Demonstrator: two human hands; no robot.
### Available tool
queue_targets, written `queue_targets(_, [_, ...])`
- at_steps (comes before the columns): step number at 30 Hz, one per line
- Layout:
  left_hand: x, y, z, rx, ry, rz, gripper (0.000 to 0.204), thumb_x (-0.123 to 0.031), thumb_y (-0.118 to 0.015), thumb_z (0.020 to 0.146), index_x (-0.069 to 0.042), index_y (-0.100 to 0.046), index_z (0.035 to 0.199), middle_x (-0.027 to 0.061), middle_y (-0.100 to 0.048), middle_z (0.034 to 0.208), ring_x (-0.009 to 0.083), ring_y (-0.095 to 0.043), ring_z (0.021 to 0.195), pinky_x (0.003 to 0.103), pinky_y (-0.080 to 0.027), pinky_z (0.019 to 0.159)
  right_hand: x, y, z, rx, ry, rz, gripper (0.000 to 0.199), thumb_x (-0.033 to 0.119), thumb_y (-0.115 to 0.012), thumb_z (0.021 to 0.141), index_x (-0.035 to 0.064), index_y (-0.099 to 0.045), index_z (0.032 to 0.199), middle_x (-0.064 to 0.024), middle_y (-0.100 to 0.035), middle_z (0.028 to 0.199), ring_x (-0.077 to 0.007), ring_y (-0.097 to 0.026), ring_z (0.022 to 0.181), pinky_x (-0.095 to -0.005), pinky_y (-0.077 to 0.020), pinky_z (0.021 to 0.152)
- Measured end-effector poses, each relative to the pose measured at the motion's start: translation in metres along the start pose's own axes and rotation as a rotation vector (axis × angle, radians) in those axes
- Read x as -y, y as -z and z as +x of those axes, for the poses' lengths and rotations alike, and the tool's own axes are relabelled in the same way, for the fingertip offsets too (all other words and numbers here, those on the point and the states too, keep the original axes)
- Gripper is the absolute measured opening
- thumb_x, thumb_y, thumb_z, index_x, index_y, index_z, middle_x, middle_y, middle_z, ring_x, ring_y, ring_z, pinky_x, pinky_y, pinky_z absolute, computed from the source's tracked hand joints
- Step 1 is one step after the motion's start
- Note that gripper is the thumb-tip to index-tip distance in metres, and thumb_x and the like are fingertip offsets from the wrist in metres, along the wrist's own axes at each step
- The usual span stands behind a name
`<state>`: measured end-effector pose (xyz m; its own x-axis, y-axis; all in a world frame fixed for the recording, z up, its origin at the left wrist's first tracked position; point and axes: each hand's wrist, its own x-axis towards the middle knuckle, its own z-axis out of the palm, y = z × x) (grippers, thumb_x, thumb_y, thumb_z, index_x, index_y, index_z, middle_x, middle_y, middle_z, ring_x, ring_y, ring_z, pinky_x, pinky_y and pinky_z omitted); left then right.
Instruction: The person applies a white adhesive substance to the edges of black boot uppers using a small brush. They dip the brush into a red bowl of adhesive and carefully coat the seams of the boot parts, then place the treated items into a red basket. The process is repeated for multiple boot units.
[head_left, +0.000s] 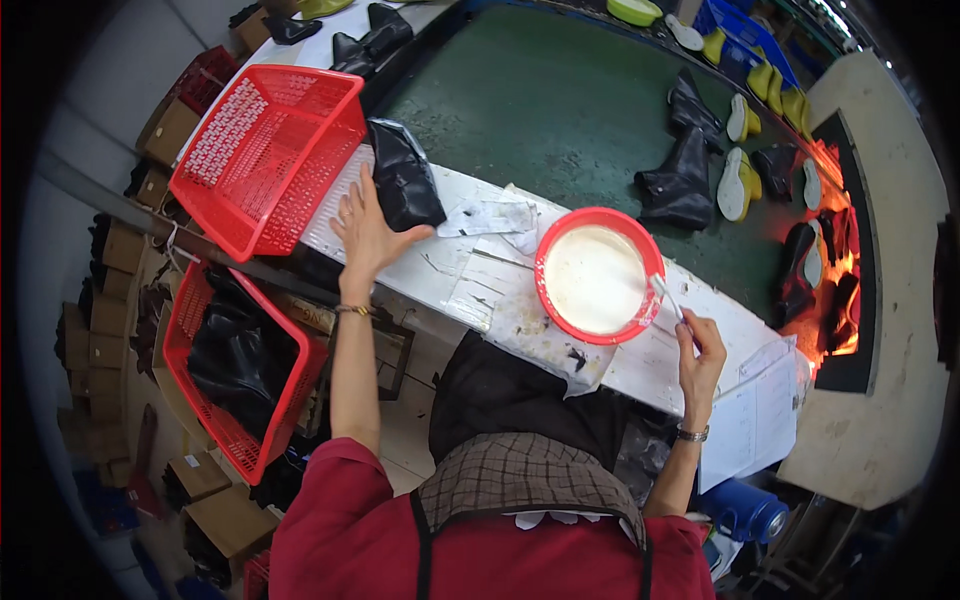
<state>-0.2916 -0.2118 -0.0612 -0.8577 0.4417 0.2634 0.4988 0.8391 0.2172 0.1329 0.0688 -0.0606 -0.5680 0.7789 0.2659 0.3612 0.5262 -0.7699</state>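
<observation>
My left hand (368, 232) is spread open over the white ledge, its fingers close beside a black leather boot (405, 178) lying on its side. Whether the thumb touches the boot I cannot tell. In front of me to the right sits a red bowl (543, 262) with creamy whitish liquid (595, 280) in it. My right hand (702, 350) pinches a thin pale-handled brush (668, 297) at the bowl's right rim. The brush's tip is hard to make out against the rim.
An upright red basket (262, 165) stands left on the ledge; a lower one (300, 380) holds black boots (240, 345). The green conveyor belt (540, 90) carries boots (682, 185) and yellow-and-white soles (738, 185) toward a glowing heater opening (835, 250). Papers (752, 420) hang at right.
</observation>
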Motion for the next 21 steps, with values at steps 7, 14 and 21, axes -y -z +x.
queue_targets(7, [0.032,-0.004,0.0,0.137,-0.135,-0.285,0.118,-0.009,-0.078,0.067,-0.021,-0.014,0.164,0.0275,-0.041,0.147,0.0495,-0.043,0.134,0.057,-0.038,0.111,0.045,0.002,0.013,0.013,0.04,-0.121,0.018,0.011,-0.075,0.092,0.0054,-0.077,0.109,-0.0068,-0.062,0.087,-0.0152,-0.059,0.069,-0.0278,-0.0467,0.062])
queue_targets(14, [0.022,0.018,-0.016,-0.202,-0.248,-0.619,0.092,0.01,-0.059,0.069,-0.007,-0.037,0.157,0.0238,-0.057,0.136,0.0415,-0.057,0.125,0.044,-0.042,0.111,0.06,-0.011,0.029,0.03,0.219,-0.409,0.014,0.015,-0.079,0.083,0.01,-0.079,0.096,-0.0049,-0.065,0.086,-0.0239,-0.064,0.077,-0.0359,-0.0505,0.068])
queue_targets(21, [0.028,0.051,-0.045,0.23,0.04,-1.429,0.097,0.018,-0.062,0.067,-0.007,-0.037,0.157,0.0099,-0.066,0.112,0.0142,-0.062,0.072,0.026,-0.049,0.056,0.068,-0.008,0.038,0.01,0.268,-0.42,0.012,0.016,-0.081,0.081,0.0096,-0.078,0.091,-0.0043,-0.066,0.083,-0.0231,-0.065,0.076,-0.0357,-0.0511,0.066])
